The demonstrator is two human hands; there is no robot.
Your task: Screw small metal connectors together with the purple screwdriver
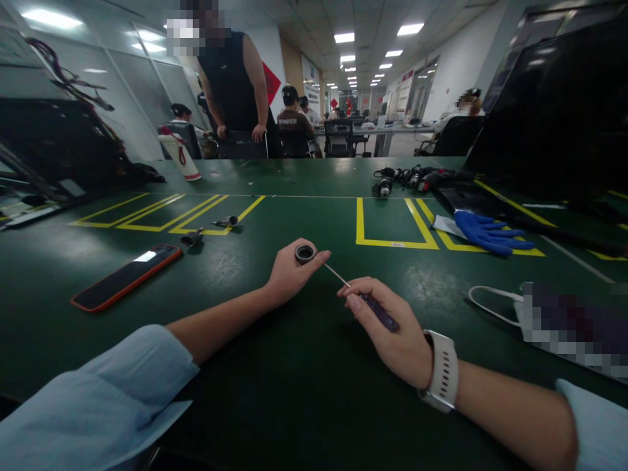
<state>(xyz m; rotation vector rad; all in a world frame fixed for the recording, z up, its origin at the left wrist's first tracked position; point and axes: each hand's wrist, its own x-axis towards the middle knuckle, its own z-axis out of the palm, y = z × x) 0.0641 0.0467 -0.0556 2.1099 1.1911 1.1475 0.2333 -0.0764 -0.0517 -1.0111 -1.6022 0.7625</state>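
Note:
Closed around a small dark cylindrical metal part (305, 253), my left hand (289, 271) keeps its round open end facing me. My right hand (385, 320) grips a screwdriver (380, 312) by its dark purple handle. The thin shaft points up and left, its tip at my left thumb beside the metal part; whether it touches the part I cannot tell. Two more metal connector-like pieces, one (191, 237) near the phone and another (226, 222) by a yellow line, lie farther off to the left.
An orange-edged phone (128, 277) lies left on the green table (314, 176). A blue glove (490, 232), a strapped pouch-like item (564, 320) and several dark cabled connectors (402, 178) are to the right. A white cup (181, 157) stands at the back left. A person (230, 78) stands beyond.

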